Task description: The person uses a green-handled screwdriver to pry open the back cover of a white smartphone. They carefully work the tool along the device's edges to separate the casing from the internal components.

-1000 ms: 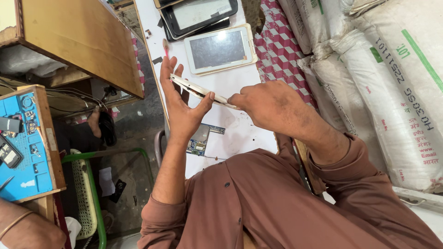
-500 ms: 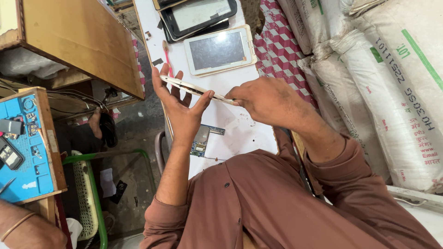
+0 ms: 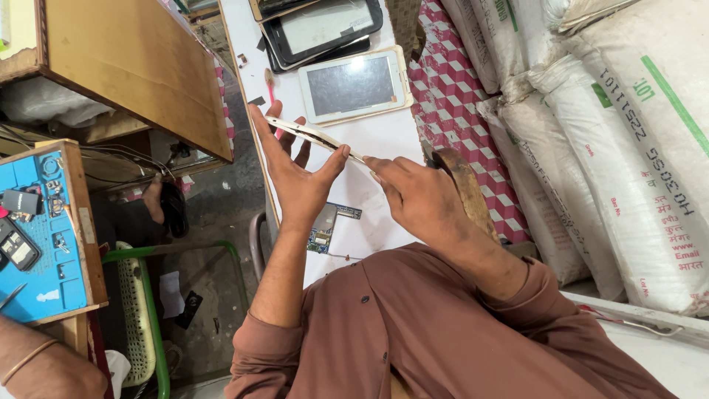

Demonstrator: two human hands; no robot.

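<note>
From the head camera, large white woven sacks (image 3: pixel 613 148) with green stripes and red and dark print are stacked to the right of the white table (image 3: pixel 384 140); between the sacks and the table lies a red-and-white checked cloth (image 3: pixel 450 96). At the far end of the table rests a white tablet (image 3: pixel 354 85) with a grey screen, and just beyond it a dark tablet (image 3: pixel 321 29) lies on another device. To the left of the table stands a wooden board (image 3: pixel 125 66), and farther left a blue work mat (image 3: pixel 37 229) carries small tools and dark devices.

The left hand (image 3: pixel 295 174) is above the table's near part, fingers spread and stretched upward, thumb and fingertips pinching a thin white device frame (image 3: pixel 310 134) seen edge-on. The right hand (image 3: pixel 417 196), just right of the left one, is curled, its fingertips pressed together at the frame's right end; whether they grip a small tool there cannot be told. Under the left wrist, a green circuit board (image 3: pixel 325 225) lies on the table. Another person's forearm (image 3: pixel 37 366) with a thin bangle shows below the mat.
</note>
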